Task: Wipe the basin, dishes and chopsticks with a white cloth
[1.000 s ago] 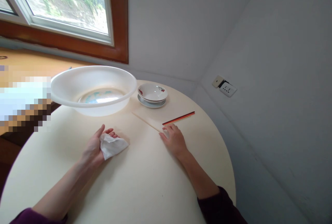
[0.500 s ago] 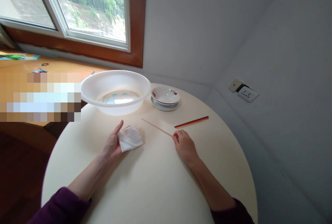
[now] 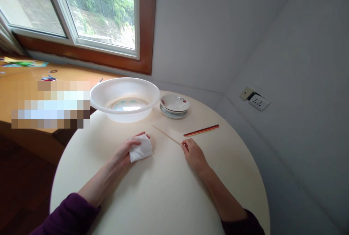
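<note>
My left hand (image 3: 125,150) holds a folded white cloth or tissue (image 3: 141,150), with the thumb pressed on top and the fingers beneath it. In my right hand (image 3: 193,154) one end of a thin pale chopstick (image 3: 167,134) is pinched between thumb and fingers. The stick's other end points to the far left, between the cloth and the bowls. Just beyond my right hand, dark and reddish chopsticks (image 3: 201,130) lie side by side on the white round table (image 3: 152,198).
A large translucent white basin (image 3: 128,117) stands at the back left of the table. Beside it a patterned bowl (image 3: 174,101) sits on a plate (image 3: 174,116). An orange-brown desk (image 3: 79,73) with small items adjoins on the left. A wall socket (image 3: 259,102) is at right.
My left thumb has come down from upright onto the white cloth. My right hand still pinches the pale chopstick, in nearly the same place. The view has shifted slightly.
</note>
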A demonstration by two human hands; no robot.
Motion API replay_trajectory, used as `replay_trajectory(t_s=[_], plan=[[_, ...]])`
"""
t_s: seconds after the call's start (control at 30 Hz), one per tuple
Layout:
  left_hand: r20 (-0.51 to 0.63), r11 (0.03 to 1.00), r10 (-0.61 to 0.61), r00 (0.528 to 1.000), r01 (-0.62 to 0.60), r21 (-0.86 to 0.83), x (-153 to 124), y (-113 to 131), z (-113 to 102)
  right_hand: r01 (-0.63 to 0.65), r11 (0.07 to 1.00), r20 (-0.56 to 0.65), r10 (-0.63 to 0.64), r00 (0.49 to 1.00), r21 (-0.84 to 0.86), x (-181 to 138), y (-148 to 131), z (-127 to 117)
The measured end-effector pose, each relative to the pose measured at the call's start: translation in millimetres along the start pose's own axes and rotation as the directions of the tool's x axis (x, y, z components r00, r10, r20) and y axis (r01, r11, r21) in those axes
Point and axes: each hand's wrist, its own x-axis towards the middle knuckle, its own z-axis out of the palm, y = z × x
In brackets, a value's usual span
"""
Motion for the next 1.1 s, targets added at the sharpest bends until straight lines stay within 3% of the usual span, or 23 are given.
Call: replay_trajectory(t_s=[0.43, 0.67, 1.1], plan=[[0.100, 0.990, -0.095, 0.990, 0.105, -0.094, -3.5, 0.3, 3.0, 0.003, 1.000, 0.033, -0.004, 0.999, 0.024, -0.4, 2.0, -0.6], [0.164, 0.986, -0.077, 0.983, 0.100, -0.134, -4.5, 0.4, 2.1, -0.017, 0.999, 0.051, 0.014, 0.999, 0.045, -0.1, 2.5, -0.3], [0.252, 0.940, -0.267, 0.930, 0.309, -0.145, -6.4, 2.1, 1.1, 0.012, 0.995, 0.051, -0.018, 0.999, 0.099, -1.0, 6.1, 0.7]])
